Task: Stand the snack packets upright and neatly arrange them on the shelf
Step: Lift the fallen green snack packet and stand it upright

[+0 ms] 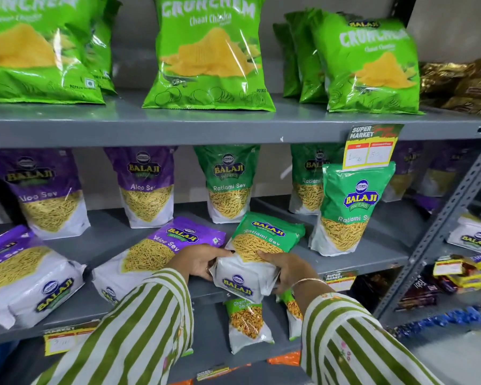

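Both striped sleeves [150, 323] are reaching in from the bottom edge. Left hand [197, 261] and right hand [285, 269] are gripping the same green Ratlami Sev packet [257, 254], 1 hand on each side of its white bottom end, fingers curled around the edges. That packet is lying tilted at the front lip of the middle shelf [367, 257], bottom end sticking out toward the camera, top pointing back into the shelf. Just left of it, touching or nearly so, a purple Aloo Sev packet [156, 254] is lying flat; a second flat Aloo Sev packet [25, 276] is sitting further left. To the right, a Ratlami Sev packet [347, 209] is standing upright near the front. Behind, 4 packets are standing along the back row: 2 purple Aloo Sev [147, 184], 2 green Ratlami Sev [228, 182]. Below the held packet, a small green-topped packet [246, 323] is standing on the lower shelf. A yellow price tag [370, 148] is hanging off the top shelf edge. Up top, green Crunchem chip bags [208, 54] are standing in a row.
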`<move>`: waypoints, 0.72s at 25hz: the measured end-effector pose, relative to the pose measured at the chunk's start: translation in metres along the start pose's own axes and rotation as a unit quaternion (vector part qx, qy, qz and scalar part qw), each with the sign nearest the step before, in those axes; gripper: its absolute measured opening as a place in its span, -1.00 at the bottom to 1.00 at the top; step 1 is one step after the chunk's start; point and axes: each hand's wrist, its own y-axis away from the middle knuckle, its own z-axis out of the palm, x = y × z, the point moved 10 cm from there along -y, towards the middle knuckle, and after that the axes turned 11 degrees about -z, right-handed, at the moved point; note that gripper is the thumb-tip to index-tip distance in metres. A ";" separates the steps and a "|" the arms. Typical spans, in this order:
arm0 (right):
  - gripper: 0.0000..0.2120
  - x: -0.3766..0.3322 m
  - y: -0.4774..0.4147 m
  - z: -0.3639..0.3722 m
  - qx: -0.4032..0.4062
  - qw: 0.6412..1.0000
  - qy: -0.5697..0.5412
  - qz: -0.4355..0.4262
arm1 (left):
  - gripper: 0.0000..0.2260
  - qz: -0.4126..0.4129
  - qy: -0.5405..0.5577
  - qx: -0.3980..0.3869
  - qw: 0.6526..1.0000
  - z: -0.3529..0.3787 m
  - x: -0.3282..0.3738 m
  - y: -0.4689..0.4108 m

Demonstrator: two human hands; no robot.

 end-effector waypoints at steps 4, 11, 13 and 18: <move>-0.73 0.001 0.018 -0.009 -0.052 0.998 -0.028 0.010 | -0.89 0.002 -0.025 -0.035 0.999 0.015 -0.011 0.006; -0.74 -0.072 0.057 -0.017 -0.110 0.975 0.036 -0.190 | -0.70 0.098 -0.046 -0.005 0.994 0.036 0.016 0.045; -0.64 -0.090 0.056 -0.017 -0.102 0.959 0.064 -0.258 | -0.52 0.151 -0.050 0.051 0.986 0.025 0.028 0.049; -0.53 -0.103 0.053 -0.016 -0.070 0.945 0.095 -0.304 | -0.33 0.227 -0.061 0.164 0.958 0.010 0.040 0.058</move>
